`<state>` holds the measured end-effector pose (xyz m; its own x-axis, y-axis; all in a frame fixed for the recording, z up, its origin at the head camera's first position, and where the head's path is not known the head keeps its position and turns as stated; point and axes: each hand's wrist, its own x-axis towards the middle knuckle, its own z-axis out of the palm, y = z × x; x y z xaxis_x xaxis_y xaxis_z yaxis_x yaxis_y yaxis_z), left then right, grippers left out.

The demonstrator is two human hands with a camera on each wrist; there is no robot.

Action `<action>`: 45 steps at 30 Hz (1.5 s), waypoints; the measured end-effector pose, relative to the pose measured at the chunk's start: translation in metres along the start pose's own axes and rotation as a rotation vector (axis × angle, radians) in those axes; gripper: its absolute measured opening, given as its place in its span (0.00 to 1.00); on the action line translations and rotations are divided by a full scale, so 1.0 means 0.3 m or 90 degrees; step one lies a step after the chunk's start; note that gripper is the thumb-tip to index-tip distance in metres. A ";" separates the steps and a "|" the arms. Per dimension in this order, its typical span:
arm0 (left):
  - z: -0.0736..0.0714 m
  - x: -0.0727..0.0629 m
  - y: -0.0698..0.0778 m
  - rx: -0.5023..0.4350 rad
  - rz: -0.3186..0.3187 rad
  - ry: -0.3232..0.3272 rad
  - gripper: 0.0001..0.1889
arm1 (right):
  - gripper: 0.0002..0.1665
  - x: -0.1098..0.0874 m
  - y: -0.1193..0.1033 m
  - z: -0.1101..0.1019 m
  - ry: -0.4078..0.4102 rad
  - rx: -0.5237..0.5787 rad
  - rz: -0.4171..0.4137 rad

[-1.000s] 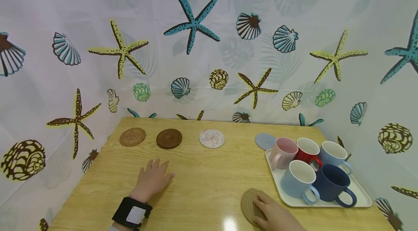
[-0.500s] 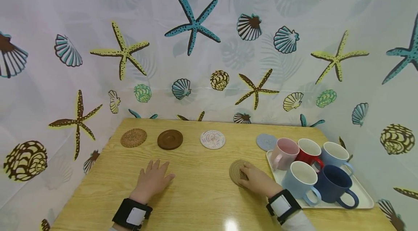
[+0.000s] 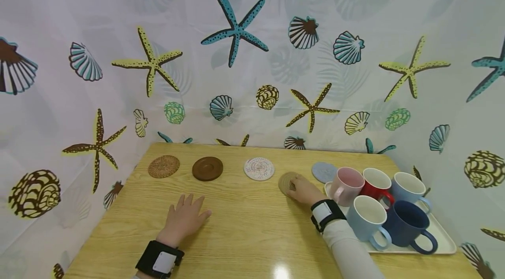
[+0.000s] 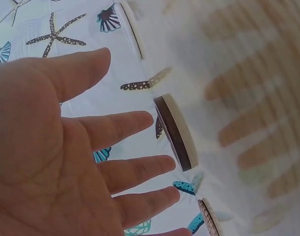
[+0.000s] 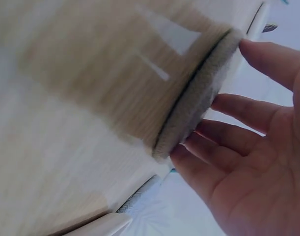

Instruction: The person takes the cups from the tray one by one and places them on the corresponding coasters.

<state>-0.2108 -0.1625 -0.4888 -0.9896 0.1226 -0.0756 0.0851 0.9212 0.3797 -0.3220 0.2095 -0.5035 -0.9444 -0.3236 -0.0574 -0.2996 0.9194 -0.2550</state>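
My right hand (image 3: pixel 307 190) has its thumb and fingertips on a round beige coaster (image 3: pixel 285 184), on the table right of the middle. In the right wrist view, the thumb is at one end of the coaster (image 5: pixel 196 96) and the fingers spread along its upper side. Part of it is hidden under the hand in the head view. My left hand (image 3: pixel 187 219) is spread flat at the left, fingers straight, holding nothing. Beyond it lie a woven brown coaster (image 3: pixel 164 166) and a dark brown wooden one. A white patterned coaster (image 3: pixel 258 168) is left of the beige one.
A blue-grey coaster (image 3: pixel 324 171) lies at the back right. Close to my right forearm stands a white tray (image 3: pixel 442 239) holding several mugs, among them a pink mug (image 3: pixel 347 187) and a navy mug (image 3: pixel 408 224). A shell-patterned curtain (image 3: pixel 244 68) surrounds the table's back and sides.
My right hand has moved away from me and slightly left with the beige coaster, bringing it near the row of coasters at the back. The left hand keeps its place.
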 end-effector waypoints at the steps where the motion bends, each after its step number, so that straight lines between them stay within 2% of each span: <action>1: 0.000 -0.001 0.000 -0.001 -0.001 0.000 0.30 | 0.27 0.012 0.005 -0.002 0.000 -0.004 0.002; 8: 0.002 -0.003 -0.005 0.000 -0.005 0.004 0.29 | 0.29 0.082 0.034 -0.011 -0.016 0.003 0.038; 11: 0.002 -0.004 -0.006 0.001 -0.008 0.004 0.30 | 0.30 0.123 0.063 0.003 -0.013 0.007 0.035; 14: 0.002 -0.006 -0.006 -0.002 -0.007 0.000 0.29 | 0.30 0.162 0.103 0.030 0.008 -0.003 0.010; 18: 0.008 -0.009 -0.007 -0.005 -0.002 -0.006 0.29 | 0.29 0.163 0.108 0.030 0.012 0.027 0.021; 19: 0.010 -0.010 -0.007 -0.004 -0.001 -0.006 0.29 | 0.29 0.154 0.095 0.018 -0.002 0.041 0.040; 26: 0.006 -0.011 -0.005 -0.007 0.000 0.003 0.28 | 0.28 0.125 0.069 -0.010 0.003 0.004 0.028; 33: -0.008 -0.003 -0.005 0.001 0.005 0.010 0.28 | 0.31 0.115 0.036 -0.041 0.019 0.041 0.026; 37: -0.008 -0.004 0.010 -0.008 0.008 0.008 0.28 | 0.29 0.088 -0.015 -0.064 0.036 0.036 0.010; 40: -0.006 -0.008 0.020 -0.013 0.009 0.001 0.28 | 0.32 0.077 -0.061 -0.064 0.051 -0.022 -0.014; 42: -0.003 -0.011 0.025 -0.015 0.008 -0.001 0.28 | 0.33 0.075 -0.096 -0.060 0.042 -0.034 -0.025; 45: 0.002 -0.014 0.032 -0.013 0.014 0.001 0.28 | 0.36 0.072 -0.152 -0.049 0.003 -0.016 -0.024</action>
<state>-0.2058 -0.1538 -0.4853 -0.9876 0.1424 -0.0657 0.1046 0.9102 0.4007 -0.3308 0.1639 -0.4790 -0.9332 -0.3566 -0.0441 -0.3377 0.9123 -0.2318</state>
